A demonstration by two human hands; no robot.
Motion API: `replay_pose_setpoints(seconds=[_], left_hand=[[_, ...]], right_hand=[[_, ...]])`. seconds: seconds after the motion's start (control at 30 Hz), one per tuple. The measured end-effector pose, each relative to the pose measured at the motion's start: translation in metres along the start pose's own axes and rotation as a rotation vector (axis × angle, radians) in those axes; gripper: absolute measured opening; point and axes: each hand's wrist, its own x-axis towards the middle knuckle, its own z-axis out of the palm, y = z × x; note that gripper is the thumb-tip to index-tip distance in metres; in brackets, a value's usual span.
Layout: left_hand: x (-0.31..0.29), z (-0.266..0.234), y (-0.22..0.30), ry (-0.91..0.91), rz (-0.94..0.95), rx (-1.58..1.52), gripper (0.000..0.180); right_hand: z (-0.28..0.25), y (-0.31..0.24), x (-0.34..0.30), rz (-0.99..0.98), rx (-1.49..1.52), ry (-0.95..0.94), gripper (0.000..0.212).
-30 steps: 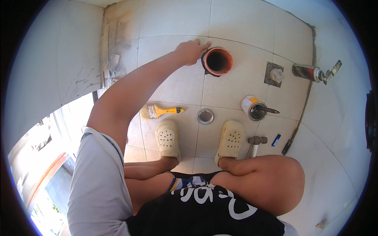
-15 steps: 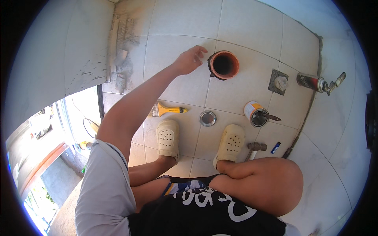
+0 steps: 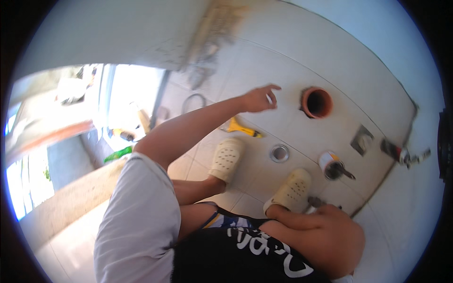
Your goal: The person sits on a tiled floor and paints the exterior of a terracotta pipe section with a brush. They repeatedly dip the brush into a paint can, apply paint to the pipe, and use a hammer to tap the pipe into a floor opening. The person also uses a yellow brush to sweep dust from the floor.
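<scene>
My left hand (image 3: pixel 261 98) is raised over the tiled floor, slightly blurred, with its fingers loosely apart and nothing in them. To its right, apart from it, a short orange pipe (image 3: pixel 307 96) stands up from the floor with a dark hollow inside. Below the hand a yellow-handled paintbrush (image 3: pixel 244 128) lies by my left shoe. A round metal lid (image 3: pixel 279 153) rests between the shoes. Farther right stands an open can (image 3: pixel 325 161) with dark contents and a second, dark-handled brush (image 3: pixel 348 173) in it. My right hand is out of the picture.
A gas torch (image 3: pixel 391 150) lies near the right wall, beside a grey square patch (image 3: pixel 362 140) holding a pale lump. A hammer head (image 3: pixel 316 202) shows partly behind my right knee. Dusty debris (image 3: pixel 204 68) lies at the far left; a bright doorway (image 3: pixel 130 94) opens at left.
The whole view has turned, so the floor things sit farther right and lower. My left hand is somewhat farther from the pipe. A blue marker by the hammer is no longer clearly visible.
</scene>
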Motion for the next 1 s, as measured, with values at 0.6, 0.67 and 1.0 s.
replay_pose_setpoints(seconds=[0.6, 0.67, 1.0], left_hand=[[-0.165, -0.139, -0.165, 0.584, -0.626, 0.489, 0.081], [-0.159, -0.139, -0.168, 0.564, -0.624, 0.509, 0.086], [-0.310, -0.160, -0.190, 0.595, -0.800, 0.651, 0.067]], right_hand=[[-0.158, -0.193, 0.025, -0.273, -0.644, 0.174, 0.042], [-0.148, -0.203, 0.040, -0.292, -0.549, 0.194, 0.043], [-0.129, -0.203, 0.048, -0.289, -0.451, 0.229, 0.040]])
